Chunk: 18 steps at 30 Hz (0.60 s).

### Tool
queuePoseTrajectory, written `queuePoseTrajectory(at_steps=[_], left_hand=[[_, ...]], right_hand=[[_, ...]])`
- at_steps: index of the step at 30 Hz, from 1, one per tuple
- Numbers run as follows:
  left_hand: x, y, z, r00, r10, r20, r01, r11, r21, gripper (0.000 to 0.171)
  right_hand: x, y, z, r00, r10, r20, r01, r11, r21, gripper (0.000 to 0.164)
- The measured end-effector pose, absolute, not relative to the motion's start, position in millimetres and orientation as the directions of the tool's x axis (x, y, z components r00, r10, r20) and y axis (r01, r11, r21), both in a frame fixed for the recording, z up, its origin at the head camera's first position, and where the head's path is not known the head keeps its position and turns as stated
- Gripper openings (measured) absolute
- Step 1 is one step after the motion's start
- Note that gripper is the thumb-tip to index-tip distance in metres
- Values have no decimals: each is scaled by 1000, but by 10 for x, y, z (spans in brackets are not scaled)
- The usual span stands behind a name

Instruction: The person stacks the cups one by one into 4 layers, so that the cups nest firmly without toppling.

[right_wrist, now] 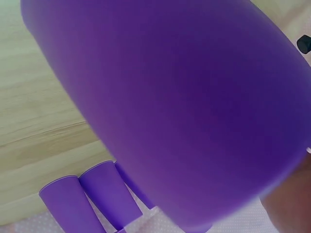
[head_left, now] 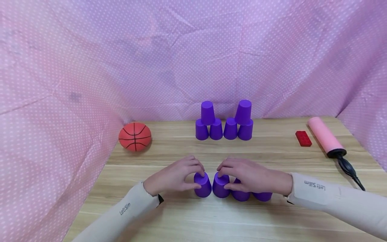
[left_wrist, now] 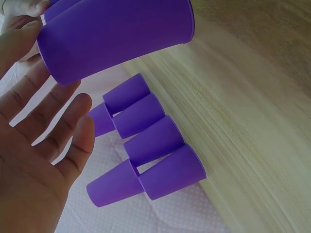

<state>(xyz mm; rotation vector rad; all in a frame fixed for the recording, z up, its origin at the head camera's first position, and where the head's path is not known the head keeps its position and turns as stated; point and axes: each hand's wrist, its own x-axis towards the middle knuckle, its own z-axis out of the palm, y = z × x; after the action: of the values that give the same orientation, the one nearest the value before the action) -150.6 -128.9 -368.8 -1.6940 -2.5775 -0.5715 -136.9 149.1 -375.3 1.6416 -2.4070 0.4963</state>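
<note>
Purple cups stand upside down in a near row on the table. My left hand [head_left: 178, 174] pinches the base of the leftmost cup [head_left: 203, 189] between thumb and fingers, as the left wrist view also shows with that cup [left_wrist: 116, 39] large. Just beside it, my right hand [head_left: 249, 173] grips the second cup [head_left: 220, 189] near its top. Two more cups, a third [head_left: 241, 196] and a fourth [head_left: 262, 197], sit under the right hand, partly covered by it. In the right wrist view a purple cup [right_wrist: 170, 107] hides most of the hand.
Behind, a raised cup [head_left: 207, 113] rests across two cups, and another raised cup [head_left: 243, 112] across a second pair. An orange basketball [head_left: 134, 136] lies left. At right are a red block [head_left: 303, 138] and a pink hand pump [head_left: 326, 136]. Dotted pink cloth [head_left: 193, 60] hangs behind.
</note>
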Motion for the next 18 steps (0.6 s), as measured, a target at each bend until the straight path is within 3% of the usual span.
queuePoseTrajectory(at_steps=[18], left_hand=[[-1516,-1360,-3665,-452,858,242,875,374,307,24]], right_hand=[[-1449,1497,-3626,-323,-849,419,-946,271,-179,24]])
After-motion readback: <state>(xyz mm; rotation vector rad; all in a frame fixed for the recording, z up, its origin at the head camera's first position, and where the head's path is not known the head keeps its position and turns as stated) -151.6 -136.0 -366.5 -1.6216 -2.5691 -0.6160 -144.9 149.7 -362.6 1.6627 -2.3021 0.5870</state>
